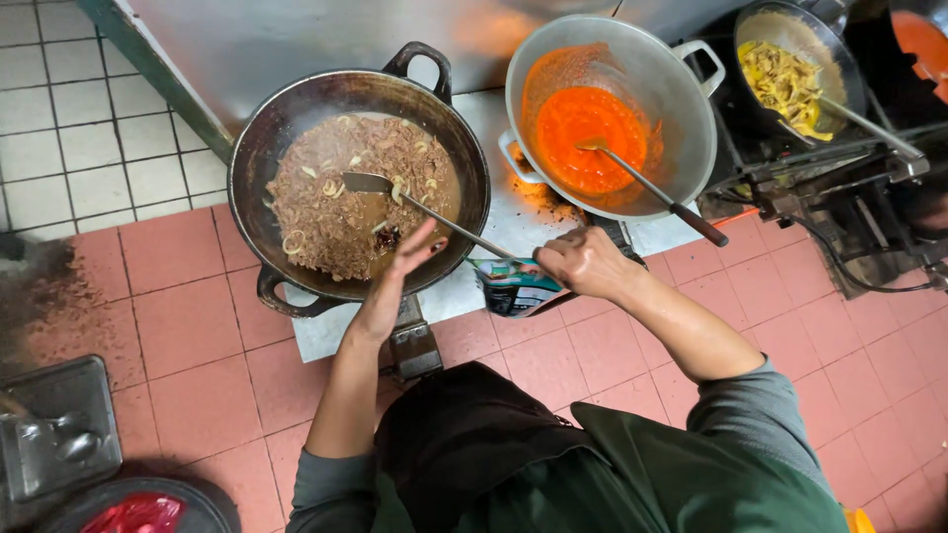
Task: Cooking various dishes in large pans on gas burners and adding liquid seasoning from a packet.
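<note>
A big black wok (pixel 259 148) holds brown minced meat with onion slices (pixel 336 202). A metal spatula (pixel 367 182) rests blade-down in the food, its long handle running back to my right hand (pixel 583 262), which grips the handle's end. My left hand (pixel 400 271) is open with fingers spread, hovering over the wok's near rim beside the spatula shaft. Under my right hand lies a small teal packet (pixel 509 286) on the stove edge.
A steel pot (pixel 681 109) of orange-red sauce with a ladle (pixel 652 186) stands to the right. Further right a dark pan (pixel 790 74) holds yellow strips. A metal tray (pixel 54 424) and a bin with something red (pixel 138 513) sit on the pink tiled floor at left.
</note>
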